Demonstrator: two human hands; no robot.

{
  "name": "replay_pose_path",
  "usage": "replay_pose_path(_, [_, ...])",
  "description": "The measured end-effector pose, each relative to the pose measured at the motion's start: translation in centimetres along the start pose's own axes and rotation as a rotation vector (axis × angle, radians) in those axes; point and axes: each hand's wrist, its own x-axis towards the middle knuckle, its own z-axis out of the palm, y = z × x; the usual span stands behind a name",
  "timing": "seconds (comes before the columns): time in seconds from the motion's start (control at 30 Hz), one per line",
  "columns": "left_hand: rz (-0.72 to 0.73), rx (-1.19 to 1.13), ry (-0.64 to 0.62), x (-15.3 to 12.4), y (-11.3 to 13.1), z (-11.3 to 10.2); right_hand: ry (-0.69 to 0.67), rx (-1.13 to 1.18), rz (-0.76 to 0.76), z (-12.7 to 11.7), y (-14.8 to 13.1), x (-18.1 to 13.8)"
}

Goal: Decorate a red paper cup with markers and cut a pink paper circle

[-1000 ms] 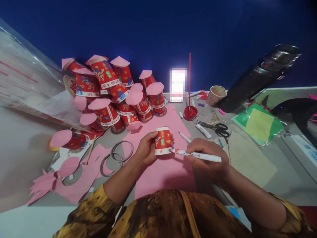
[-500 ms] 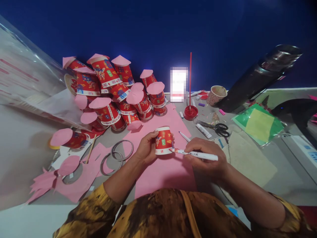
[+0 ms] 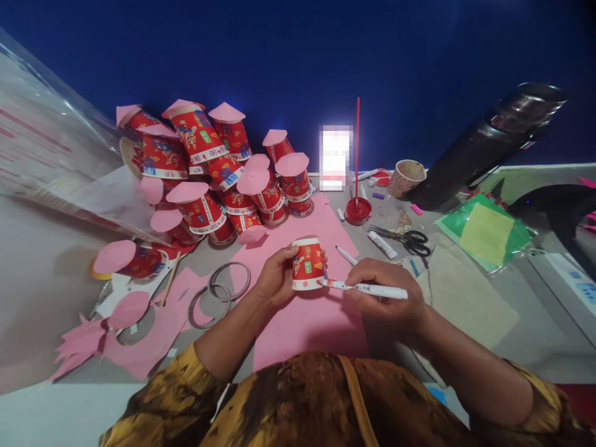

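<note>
My left hand is wrapped round a red paper cup with printed figures, the white band at its lower edge. A small red mark shows on that band. In my right hand is a white marker pen, held in a writing grip. Its red tip meets the band at the cup's lower right. Under both hands lies a pink paper sheet. Just beyond my right hand a second pen rests on the sheet's edge.
To the left are piled red cups with pink cone tops. Grey rings and pink paper scraps lie nearer. On the right are scissors, a glue tube, a red pot with a stick, and a black flask.
The marker tip has shifted very slightly left along the cup's white band. My left hand and the cup have stayed nearly still.
</note>
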Motion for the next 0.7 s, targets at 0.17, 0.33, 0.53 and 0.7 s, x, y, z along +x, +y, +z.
replay_pose_path(0.17, [-0.002, 0.01, 0.003, -0.04, 0.08, 0.03, 0.025, -0.036, 0.014, -0.4, 0.06, 0.0])
replay_pose_path(0.33, [0.006, 0.01, 0.014, -0.15, 0.16, 0.28, 0.015, -0.024, -0.024, -0.3, 0.2, 0.14])
replay_pose_path(0.53, [0.004, 0.009, 0.021, -0.15, 0.19, 0.3, 0.011, -0.01, -0.014, -0.22, -0.16, 0.12])
replay_pose_path(0.7, [0.013, 0.011, 0.027, -0.1, 0.17, 0.22, 0.002, 0.005, -0.021, -0.16, -0.17, 0.07])
